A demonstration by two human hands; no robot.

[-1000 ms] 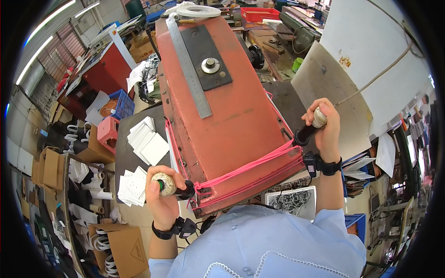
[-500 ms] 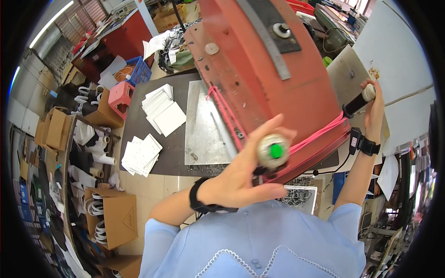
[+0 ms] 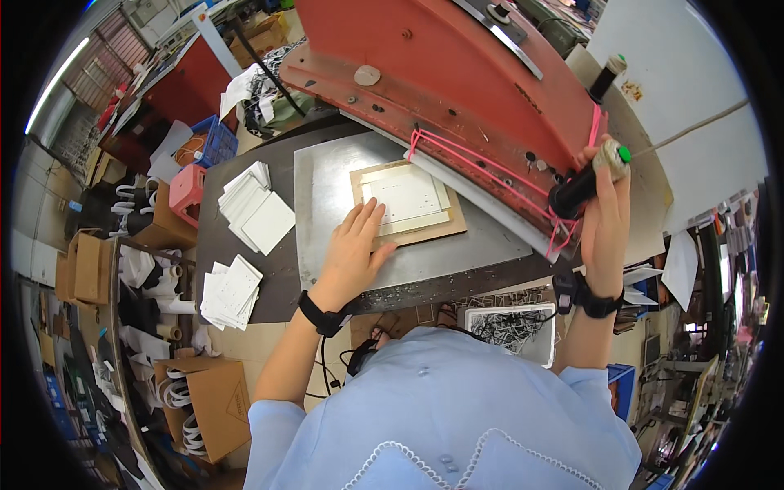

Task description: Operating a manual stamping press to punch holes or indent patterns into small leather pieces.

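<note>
My left hand [image 3: 353, 255] lies with fingers stretched at the near left edge of a white sheet [image 3: 406, 196]. This sheet rests on a tan board [image 3: 425, 234], on a grey metal plate [image 3: 327, 180]. My right hand [image 3: 603, 216] grips a black handle [image 3: 576, 194] with a pale wrapped end and a green tip. The handle stands at the near end of a large red press arm [image 3: 441, 73], which overhangs the plate's far right part. Pink cord [image 3: 482, 165] is strung along the arm's side.
Two stacks of white sheets, one farther [image 3: 265, 219] and one nearer [image 3: 233, 294], lie on the dark table left of the plate. A white bin [image 3: 535, 339] of scraps stands below its front edge. A second black handle [image 3: 606, 80] stands farther right. Cartons [image 3: 212, 400] sit at left.
The red arm has swung right, uncovering the board and sheet on the plate. My left hand has left the near handle for the sheet; my right hand now grips that handle.
</note>
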